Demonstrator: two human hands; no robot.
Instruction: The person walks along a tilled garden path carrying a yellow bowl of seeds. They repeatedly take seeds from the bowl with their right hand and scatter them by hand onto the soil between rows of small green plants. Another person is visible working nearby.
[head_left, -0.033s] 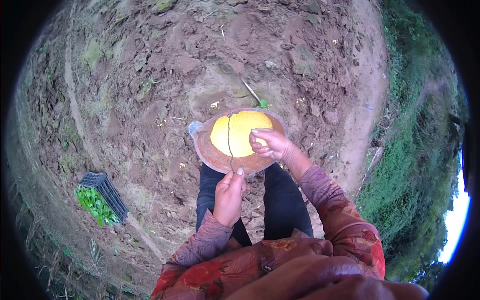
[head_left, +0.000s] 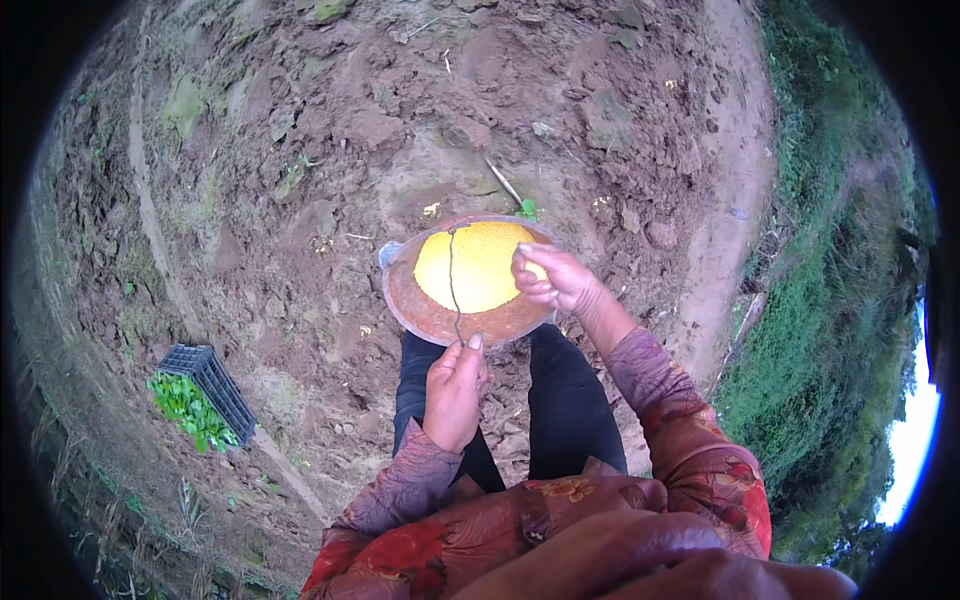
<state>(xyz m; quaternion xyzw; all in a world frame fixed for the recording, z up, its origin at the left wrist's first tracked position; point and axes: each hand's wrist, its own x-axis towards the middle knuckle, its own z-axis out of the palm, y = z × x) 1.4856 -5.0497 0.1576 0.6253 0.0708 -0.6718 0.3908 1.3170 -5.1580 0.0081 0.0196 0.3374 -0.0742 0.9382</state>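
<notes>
Pinching a thin, dark wire handle (head_left: 452, 262) between the thumb and fingers of the left hand (head_left: 455, 395), at the near side of a wide-mouthed bucket (head_left: 405, 290). Letting that wire run across the opening from the far rim to the near one, bending slightly along the way. Holding the right hand (head_left: 557, 278) over the right part of the bucket's mouth, curling the fingers inward and bringing the thumb toward the index finger; being unable to tell of anything inside that curl. Having the bucket straight ahead, just beyond the dark trousers (head_left: 570, 400); being unable to tell resting on the ground from hanging by the wire. Carrying yellow grains (head_left: 480, 265) in the bucket, leaving the reddish-brown inner wall showing at the left and near sides. Reaching in with flowered red sleeves (head_left: 700, 450) from the near left and near right. Facing lumpy brown soil (head_left: 370, 130), with a pale stick (head_left: 505, 180) and a small green plant (head_left: 528, 208) just past the far rim. Having a black crate (head_left: 225, 390) of green leafy plants (head_left: 190, 412) well off to the left. Passing, on the right, from a bare path (head_left: 720, 200) to dense green growth (head_left: 800, 310) farther right.
</notes>
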